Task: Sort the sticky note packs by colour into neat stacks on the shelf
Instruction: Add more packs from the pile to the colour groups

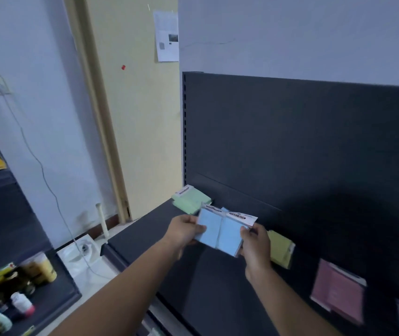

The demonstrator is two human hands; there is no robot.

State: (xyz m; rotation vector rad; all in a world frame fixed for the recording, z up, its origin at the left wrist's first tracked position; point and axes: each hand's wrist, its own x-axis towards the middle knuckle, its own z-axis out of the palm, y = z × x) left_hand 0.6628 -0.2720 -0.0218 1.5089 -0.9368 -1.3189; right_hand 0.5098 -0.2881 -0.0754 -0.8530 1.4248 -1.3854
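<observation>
Resting green packs: back left of the shelf, grouped by colour.
left hand: pinches the blue packs by their left edge.
blue packs: above the shelf's middle, side by side, probably being squared.
right hand: grips their right edge.
yellow pack, pink pack: on the shelf, further right, apart.
</observation>
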